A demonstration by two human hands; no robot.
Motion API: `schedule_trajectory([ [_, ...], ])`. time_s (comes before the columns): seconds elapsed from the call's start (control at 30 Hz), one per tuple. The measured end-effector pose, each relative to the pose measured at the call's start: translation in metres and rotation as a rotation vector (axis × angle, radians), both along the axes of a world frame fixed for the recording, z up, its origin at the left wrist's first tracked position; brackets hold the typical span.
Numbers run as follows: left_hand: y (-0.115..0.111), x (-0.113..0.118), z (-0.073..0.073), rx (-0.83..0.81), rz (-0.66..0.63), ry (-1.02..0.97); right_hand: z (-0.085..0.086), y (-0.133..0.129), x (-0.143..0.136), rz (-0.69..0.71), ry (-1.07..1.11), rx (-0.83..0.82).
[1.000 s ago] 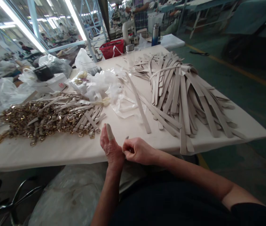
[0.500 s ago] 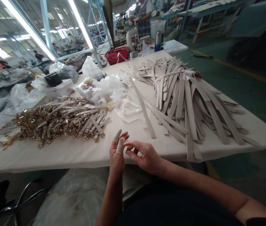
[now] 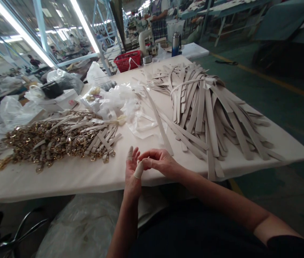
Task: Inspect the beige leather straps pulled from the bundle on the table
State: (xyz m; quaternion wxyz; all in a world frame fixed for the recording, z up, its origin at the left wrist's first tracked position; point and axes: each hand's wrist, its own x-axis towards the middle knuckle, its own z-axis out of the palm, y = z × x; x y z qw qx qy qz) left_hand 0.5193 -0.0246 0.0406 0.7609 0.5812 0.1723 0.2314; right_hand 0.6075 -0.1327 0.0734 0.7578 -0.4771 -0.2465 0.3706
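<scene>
My left hand [image 3: 132, 183] is held up at the near edge of the table, palm turned inward and fingers stretched. A pale finger cot [image 3: 138, 171] covers its thumb, and another cot [image 3: 129, 153] sits on a fingertip. My right hand [image 3: 164, 165] reaches in from the right, its thumb and fingers pinched at the tip of the thumb's cot. Beyond the hands, a long flat beige strap [image 3: 158, 120] lies apart from a large bundle of straps [image 3: 192, 104] on the right. To the left is a heap of short straps with gold-coloured metal fittings [image 3: 60, 138].
Crumpled clear plastic [image 3: 133, 107] lies mid-table. A red basket [image 3: 127, 61], a metal-lidded jar [image 3: 147, 60] and a blue flask [image 3: 176, 44] stand at the far end. A white box [image 3: 67, 100] sits by plastic bags at left. A person [image 3: 159, 19] stands farther back.
My right hand has moved slightly up and left, its fingers closing on the tip of the left thumb's cot. The left thumb now leans toward the right hand. The view has shifted a little.
</scene>
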Motion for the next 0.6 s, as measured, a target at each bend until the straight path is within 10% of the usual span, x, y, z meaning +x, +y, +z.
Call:
schedule_trajectory([
  [0.23,0.002,-0.003,-0.004,0.168,-0.042,0.026,-0.003,-0.003,0.001,-0.122,-0.198,-0.052],
  [0.5,0.002,-0.010,0.015,0.572,-0.012,0.056,0.017,-0.019,0.002,-0.305,-0.925,-0.077],
  [0.6,-0.002,-0.007,0.018,0.617,0.096,0.020,0.013,-0.015,0.001,-0.272,-0.751,-0.014],
])
